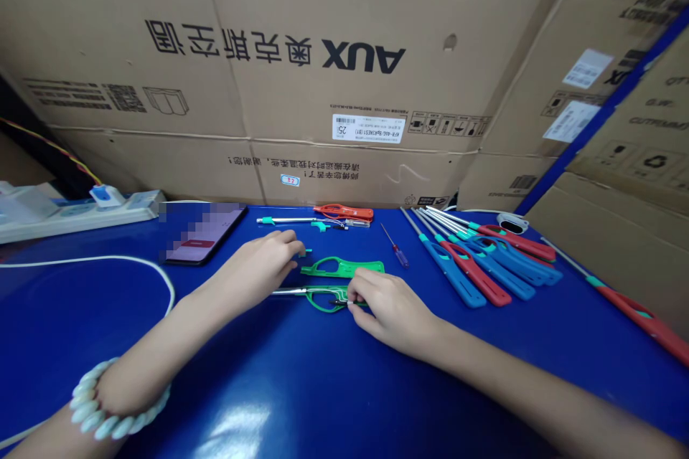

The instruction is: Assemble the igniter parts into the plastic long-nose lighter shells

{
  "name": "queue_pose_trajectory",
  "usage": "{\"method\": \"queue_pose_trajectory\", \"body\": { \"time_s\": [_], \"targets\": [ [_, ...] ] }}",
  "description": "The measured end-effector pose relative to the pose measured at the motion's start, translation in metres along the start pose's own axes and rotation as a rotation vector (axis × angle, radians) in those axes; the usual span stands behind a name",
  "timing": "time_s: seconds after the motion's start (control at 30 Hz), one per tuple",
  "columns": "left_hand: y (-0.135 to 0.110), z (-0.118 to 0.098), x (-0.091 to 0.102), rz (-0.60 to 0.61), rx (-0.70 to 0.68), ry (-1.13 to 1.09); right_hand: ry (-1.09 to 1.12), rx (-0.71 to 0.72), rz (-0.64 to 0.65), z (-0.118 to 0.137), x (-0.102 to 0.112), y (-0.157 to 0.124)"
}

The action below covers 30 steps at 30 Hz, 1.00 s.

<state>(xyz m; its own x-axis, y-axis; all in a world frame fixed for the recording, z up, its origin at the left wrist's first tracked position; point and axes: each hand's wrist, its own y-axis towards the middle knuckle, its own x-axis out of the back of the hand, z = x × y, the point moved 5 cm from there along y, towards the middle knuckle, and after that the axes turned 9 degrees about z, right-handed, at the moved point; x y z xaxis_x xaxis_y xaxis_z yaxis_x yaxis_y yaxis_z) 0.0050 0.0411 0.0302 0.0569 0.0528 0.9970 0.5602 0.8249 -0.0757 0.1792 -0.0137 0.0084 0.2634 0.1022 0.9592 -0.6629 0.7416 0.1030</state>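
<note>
My left hand [277,254] is closed in a pinch, with a small teal plastic piece [308,252] showing at its fingertips. Below it lies an opened green lighter half [317,305] with a metal tube [289,292] and thin white wires inside. My right hand [390,308] has its fingers closed on a small black part [339,302] at the handle end of that half; the fingertips partly cover it. Just behind lies the matching green shell half [344,269], close to the right hand's knuckles.
Behind are a red lighter shell [347,212], a lighter tube with loose parts [288,220] and a purple screwdriver [399,254]. Several blue and red lighters [457,276] lie right, another red one [640,312] beyond. A phone [207,233] and power strip [80,215] are left; cardboard [269,100] stands behind.
</note>
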Motion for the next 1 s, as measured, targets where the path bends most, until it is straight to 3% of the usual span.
{"method": "queue_pose_trajectory", "body": {
  "time_s": [0.13,0.43,0.77,1.0],
  "targets": [
    [0.004,0.009,-0.005,0.000,0.054,0.060,0.019,-0.004,-0.028,-0.001,0.000,0.001],
    [0.012,0.009,-0.024,-0.063,-0.015,0.136,0.075,-0.003,-0.057,-0.005,-0.002,0.000],
    [0.014,0.016,-0.023,-0.066,0.004,0.067,0.092,-0.016,-0.043,-0.006,-0.003,0.001],
    [0.011,0.010,-0.013,-0.108,-0.076,-0.148,0.051,-0.019,-0.040,-0.007,-0.003,0.001]
  ]
}}
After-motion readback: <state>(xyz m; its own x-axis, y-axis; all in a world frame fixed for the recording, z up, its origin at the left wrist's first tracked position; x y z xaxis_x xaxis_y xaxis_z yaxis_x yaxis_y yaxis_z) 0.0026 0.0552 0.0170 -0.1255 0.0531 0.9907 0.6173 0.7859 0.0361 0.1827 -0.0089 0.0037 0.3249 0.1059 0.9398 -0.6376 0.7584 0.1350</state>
